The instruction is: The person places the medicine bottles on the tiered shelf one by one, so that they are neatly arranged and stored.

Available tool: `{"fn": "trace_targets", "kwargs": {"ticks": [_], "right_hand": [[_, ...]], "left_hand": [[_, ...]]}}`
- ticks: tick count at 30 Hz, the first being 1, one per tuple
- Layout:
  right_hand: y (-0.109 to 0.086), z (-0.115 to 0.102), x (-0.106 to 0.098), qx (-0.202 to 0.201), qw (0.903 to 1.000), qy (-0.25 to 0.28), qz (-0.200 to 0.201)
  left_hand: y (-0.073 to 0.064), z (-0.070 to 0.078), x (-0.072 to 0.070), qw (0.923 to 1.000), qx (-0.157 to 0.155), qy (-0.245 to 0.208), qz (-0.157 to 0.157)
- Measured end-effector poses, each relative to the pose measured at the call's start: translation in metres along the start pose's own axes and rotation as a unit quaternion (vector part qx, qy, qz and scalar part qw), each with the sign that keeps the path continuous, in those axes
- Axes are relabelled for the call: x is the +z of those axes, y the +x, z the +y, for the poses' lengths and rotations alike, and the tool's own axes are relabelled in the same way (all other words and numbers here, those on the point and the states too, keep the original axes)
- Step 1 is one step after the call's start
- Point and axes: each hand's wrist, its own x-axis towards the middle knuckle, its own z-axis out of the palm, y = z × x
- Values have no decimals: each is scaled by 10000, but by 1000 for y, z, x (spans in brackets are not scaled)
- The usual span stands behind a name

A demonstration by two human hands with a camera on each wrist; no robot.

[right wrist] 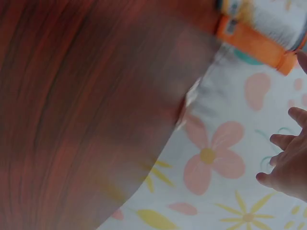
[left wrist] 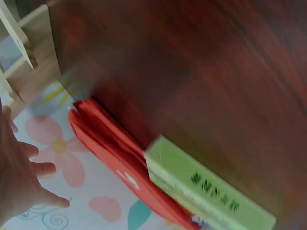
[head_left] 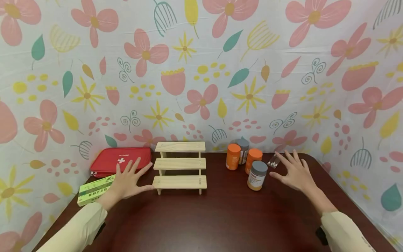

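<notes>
Head cam above table (head_left: 220, 217); wrist cams close, shared tabletop.

Pale raw-wood stepped rack (head_left: 180, 166) — on a glossy dark wood-grain table (head_left: 220, 217).

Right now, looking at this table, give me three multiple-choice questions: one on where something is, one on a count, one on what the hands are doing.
1. Where is the red first-aid pouch?
A. left of the wooden step shelf
B. on its top step
C. beside the bottles

2. How many bottles have orange lids?
A. one
B. two
C. four

3. What are the hands doing?
A. both open, holding nothing
B. left holds the green box
C. right holds a bottle

Answers:
1. A: the pouch lies at the table's back left, the shelf to its right.
2. B: two orange-lidded bottles stand with two grey-lidded ones.
3. A: the left hand and right hand have spread fingers.
</notes>
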Motion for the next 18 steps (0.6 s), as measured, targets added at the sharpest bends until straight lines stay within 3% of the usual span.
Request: {"fn": "trace_targets", "kwargs": {"ticks": [5,13,18], "right_hand": [[1,-16,1,-220,9982,491,252],[4,-32,12,-426,9941,633,777],[4,-35,19,-384,9915,990,752]], "left_hand": [[-1,11,7,9993,-59,-372,-19],[4,23,18,9949,-45,-1006,-54],[7,28,25,9825,-37,-1848,-216]]}}
